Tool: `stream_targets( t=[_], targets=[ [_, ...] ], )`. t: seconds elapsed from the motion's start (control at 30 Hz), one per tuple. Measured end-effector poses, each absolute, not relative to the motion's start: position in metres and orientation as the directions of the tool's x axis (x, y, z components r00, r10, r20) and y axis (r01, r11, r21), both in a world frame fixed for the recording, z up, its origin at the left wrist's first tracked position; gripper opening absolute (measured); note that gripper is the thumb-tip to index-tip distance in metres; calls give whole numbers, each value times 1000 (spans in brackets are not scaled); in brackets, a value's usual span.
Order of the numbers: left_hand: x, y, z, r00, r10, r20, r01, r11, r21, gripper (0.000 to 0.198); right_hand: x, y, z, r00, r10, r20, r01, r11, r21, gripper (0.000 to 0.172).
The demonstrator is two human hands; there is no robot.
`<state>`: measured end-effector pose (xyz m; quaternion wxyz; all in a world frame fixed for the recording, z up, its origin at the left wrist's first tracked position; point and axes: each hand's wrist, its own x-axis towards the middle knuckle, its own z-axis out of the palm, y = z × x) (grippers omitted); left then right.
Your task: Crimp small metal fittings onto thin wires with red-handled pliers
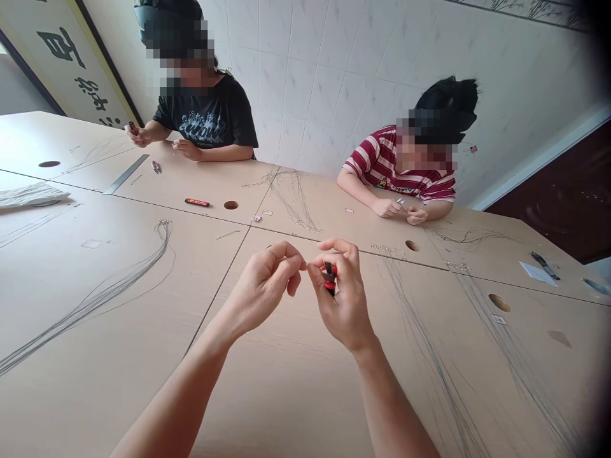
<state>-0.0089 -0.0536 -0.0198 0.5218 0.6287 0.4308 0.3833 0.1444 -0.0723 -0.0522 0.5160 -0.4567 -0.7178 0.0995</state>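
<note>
My left hand [270, 280] is closed in a pinch, its thumb and forefinger pressed together. A tiny gold-coloured piece shows at those fingertips, too small to name. My right hand [346, 299] is closed around a small red-and-black tool [329, 278], mostly covered by the fingers. Its thumb and forefinger meet the left fingertips at the tiny piece. Both hands are raised over the table, in the middle of the view. To their left lies a bundle of thin grey cords [155, 254] with small metal ends gathered at the top.
Across the pale table [286, 394], one person in a black shirt [210, 121] and another in a striped shirt [382, 159] handle small items. More cords [420, 331] lie at right. A red-and-black stick-shaped tool [197, 202], a metal ruler [126, 175] and round table holes [231, 205] are visible.
</note>
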Motion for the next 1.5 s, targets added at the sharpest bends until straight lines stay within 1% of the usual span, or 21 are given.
stream_targets(
  t=[0.1, 0.4, 0.77, 0.93, 1.0, 1.13, 1.2, 1.5],
  targets=[
    [-11, -54, -19, 333, 941, 52, 161, -111, 981, 24, 146, -74, -51, -66, 778, 625, 560, 547, -622, 9],
    [-12, -53, -22, 339, 940, 44, 203, -119, 972, 25, 150, -74, -52, -105, 795, 598, 571, 540, -618, 19],
    [-14, -54, -17, 323, 946, 5, 230, -84, 970, 25, 150, -74, -50, -115, 789, 604, 565, 552, -614, 15],
    [-16, -54, -17, 341, 940, 0, 229, -84, 970, 22, 151, -75, -51, -144, 794, 590, 549, 560, -621, 19],
    [-16, -53, -18, 352, 936, -3, 226, -82, 971, 21, 151, -75, -50, -143, 794, 590, 545, 561, -623, 18],
    [-17, -53, -20, 373, 928, 2, 207, -85, 975, 18, 151, -76, -47, -131, 809, 574, 504, 552, -664, 8],
    [-17, -53, -20, 382, 924, 22, 184, -99, 978, 18, 151, -78, -45, -120, 819, 561, 468, 544, -696, 6],
    [-12, -56, -21, 366, 926, 92, 155, -158, 975, 20, 152, -81, -39, -75, 881, 468, 322, 465, -825, 11]
  ],
)
